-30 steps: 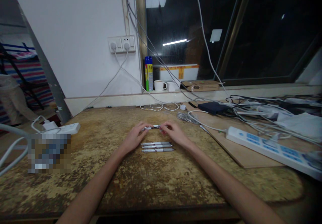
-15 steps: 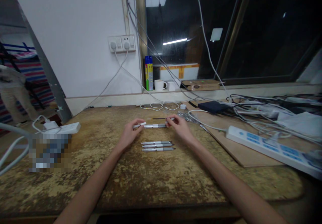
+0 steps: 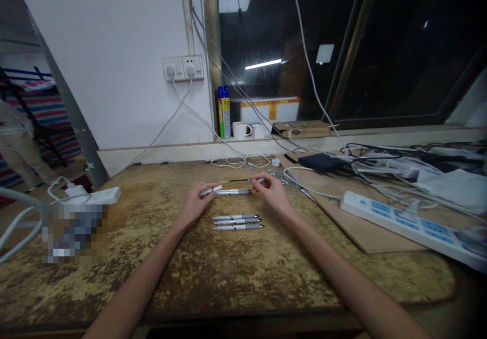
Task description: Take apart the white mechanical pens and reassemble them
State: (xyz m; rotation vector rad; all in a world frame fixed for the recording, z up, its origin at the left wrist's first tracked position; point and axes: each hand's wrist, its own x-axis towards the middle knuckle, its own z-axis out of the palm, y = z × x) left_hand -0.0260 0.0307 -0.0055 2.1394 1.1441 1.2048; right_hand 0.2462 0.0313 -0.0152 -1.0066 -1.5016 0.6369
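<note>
My left hand [image 3: 195,203] is closed in a pinch around a white and grey pen barrel [image 3: 210,190], its white end pointing right. Opposite it, my right hand [image 3: 276,196] grips the grey section of a pen [image 3: 260,180], and a thin dark refill [image 3: 239,180] juts out of that toward the left. A gap separates the refill's tip from the barrel. On the table just below, a whole white and grey pen [image 3: 234,192] lies between my hands. Nearer to me, three similar pens [image 3: 238,226] lie side by side.
A worn wooden table [image 3: 243,273] carries everything. To the right lie a brown board [image 3: 365,232], a white power strip [image 3: 395,222], tangled cables and a dark flat box [image 3: 321,162]. Another power strip [image 3: 106,195] sits at left. On the sill stand a spray can [image 3: 224,113] and white mug [image 3: 240,129].
The barrel in my left hand has tilted slightly, its white end a bit higher. My right hand keeps its grip in nearly the same place. The view has shifted a little.
</note>
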